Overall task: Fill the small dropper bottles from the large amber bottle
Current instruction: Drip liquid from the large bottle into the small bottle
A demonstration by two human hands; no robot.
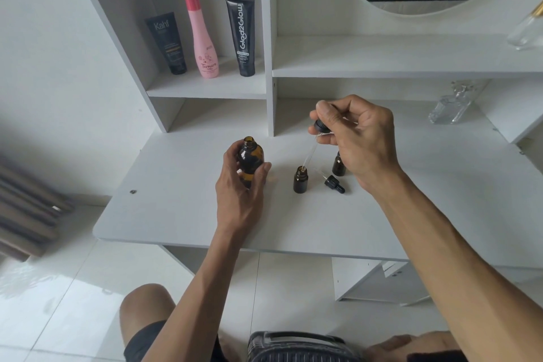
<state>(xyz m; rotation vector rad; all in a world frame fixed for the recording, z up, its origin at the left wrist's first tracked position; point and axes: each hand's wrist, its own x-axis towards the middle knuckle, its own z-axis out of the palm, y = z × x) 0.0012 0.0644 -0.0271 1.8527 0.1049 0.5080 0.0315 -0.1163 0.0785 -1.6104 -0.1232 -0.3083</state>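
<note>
**Hands at work over amber bottles**

Both hands work above a white desk [182,214]. Left hand [241,185] wraps its fingers round the uncapped large amber bottle [249,160]. Right hand [357,139] pinches a dropper [318,132], its glass tip at the mouth of a small dropper bottle [300,180] standing between the hands. Beneath the right hand lie a second small bottle [338,166] and a loose dropper cap [334,184].
</note>
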